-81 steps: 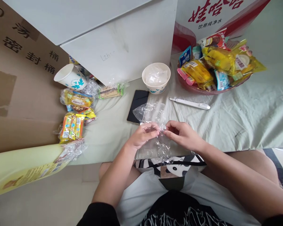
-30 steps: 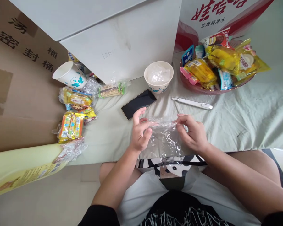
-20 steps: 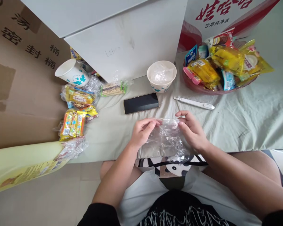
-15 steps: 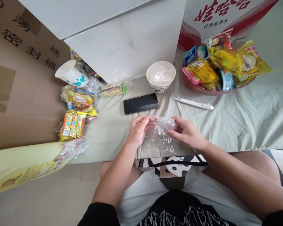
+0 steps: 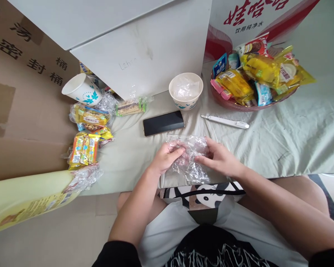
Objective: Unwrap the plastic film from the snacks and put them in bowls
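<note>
Film of clear, crinkled plastic (image 5: 195, 170), perhaps a thin bag, lies between the two hands, low over the front edge of a pale green cloth (image 5: 128, 152). The left hand (image 5: 166, 158) pinches its left side, with the thumb laid across toward curled fingers and the plastic caught between them. The right hand (image 5: 221, 159) meets the opposite side with its thumb and forefinger parted; the plastic reaches into that gap, but whether those fingertips press on it I cannot tell. Judging by how things lie, the handling is midway: the sheet is loose and wrinkled, neither smoothed flat nor gathered into a compact bundle, and one hand at least has hold of it. How much remains to be done with it cannot be read from this view. Behind the hands, well apart from them, stands an upright white paper bowl with teal leaf prints (image 5: 187, 105), with a clear crumpled plastic piece (image 5: 186, 87) already inside. A black-screened phone with a gold edge (image 5: 163, 123) lies flat just beyond the left hand, and a slim white tool with a narrow tip (image 5: 225, 121), possibly a cutter, lies beyond the right hand, touched by neither.
</note>
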Action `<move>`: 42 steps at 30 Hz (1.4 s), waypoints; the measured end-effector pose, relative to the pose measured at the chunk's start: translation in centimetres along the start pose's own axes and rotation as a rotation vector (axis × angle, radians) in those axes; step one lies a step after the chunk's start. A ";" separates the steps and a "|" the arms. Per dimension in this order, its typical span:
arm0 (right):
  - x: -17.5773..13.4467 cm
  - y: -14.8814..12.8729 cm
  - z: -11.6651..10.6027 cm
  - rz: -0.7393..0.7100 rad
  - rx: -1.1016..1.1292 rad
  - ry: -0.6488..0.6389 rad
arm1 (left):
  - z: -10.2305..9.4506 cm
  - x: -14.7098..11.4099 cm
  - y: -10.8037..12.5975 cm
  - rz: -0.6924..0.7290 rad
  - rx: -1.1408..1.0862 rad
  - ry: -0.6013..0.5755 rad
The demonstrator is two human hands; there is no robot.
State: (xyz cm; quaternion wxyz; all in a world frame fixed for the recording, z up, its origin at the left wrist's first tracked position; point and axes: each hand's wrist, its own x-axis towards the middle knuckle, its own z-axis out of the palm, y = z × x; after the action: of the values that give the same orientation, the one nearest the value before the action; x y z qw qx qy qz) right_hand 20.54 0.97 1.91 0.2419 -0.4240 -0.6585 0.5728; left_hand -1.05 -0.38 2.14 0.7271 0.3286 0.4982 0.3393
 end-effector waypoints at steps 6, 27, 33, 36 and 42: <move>0.2 -0.6 -0.1 0.044 -0.096 -0.038 | -0.3 -0.1 0.2 0.082 0.076 0.104; 0.2 0.3 0.2 0.067 0.059 -0.035 | -1.2 0.1 0.2 0.179 0.091 0.156; 0.1 0.0 0.1 0.054 0.041 -0.020 | -1.1 0.1 0.2 0.157 0.109 0.125; 0.1 -0.3 0.1 0.047 0.063 -0.006 | -1.0 0.0 0.5 0.162 0.094 0.120; 0.1 0.3 0.3 0.061 0.170 -0.004 | -1.2 -0.1 0.3 0.111 0.038 0.100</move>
State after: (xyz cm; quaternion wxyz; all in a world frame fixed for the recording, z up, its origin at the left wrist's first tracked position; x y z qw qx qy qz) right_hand 20.32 0.89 1.59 0.2584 -0.4206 -0.5947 0.6346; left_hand -2.28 -0.12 2.09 0.6749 0.3523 0.5212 0.3856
